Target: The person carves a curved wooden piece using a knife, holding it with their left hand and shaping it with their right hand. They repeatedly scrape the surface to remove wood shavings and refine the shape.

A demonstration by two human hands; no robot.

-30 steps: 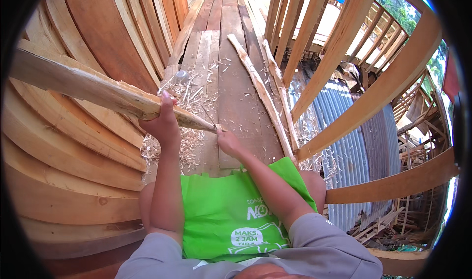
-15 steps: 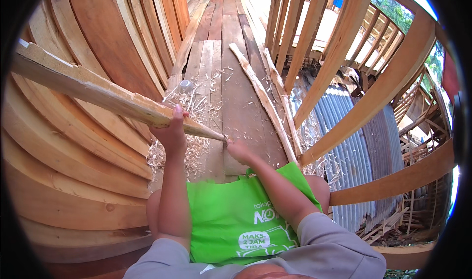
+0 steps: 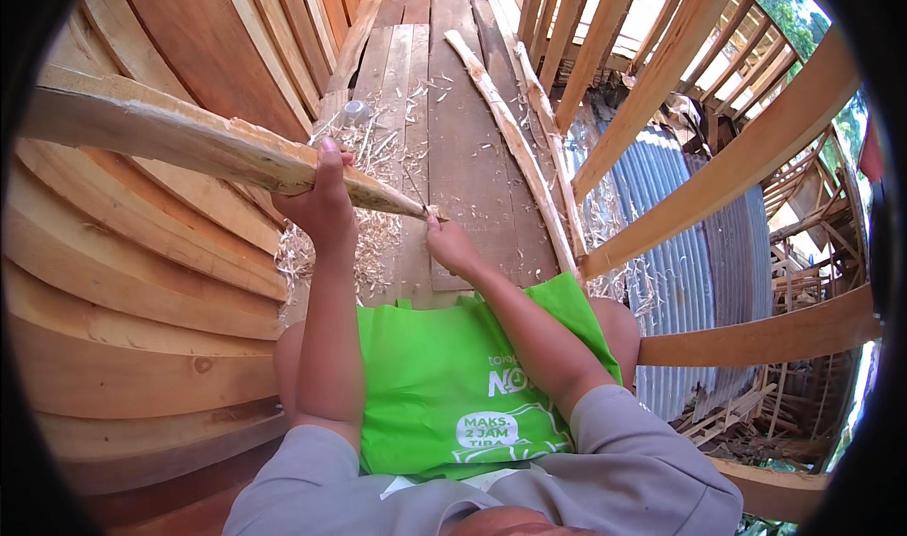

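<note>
Since a second ago, my right hand is sliding toward the tip of the stake, fingers clenched, holding what I cannot tell. My left hand is gripping the stake above the shavings, so the point is taking shape.

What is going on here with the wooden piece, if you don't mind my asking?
A person sits on a weathered plank floor with a green cloth bag over the lap. The left hand grips a long, rough pale wooden stake, holding it up at a slant. The right hand is at its tapered tip; any tool there is hidden. Pale wood shavings lie on the planks below.
</note>
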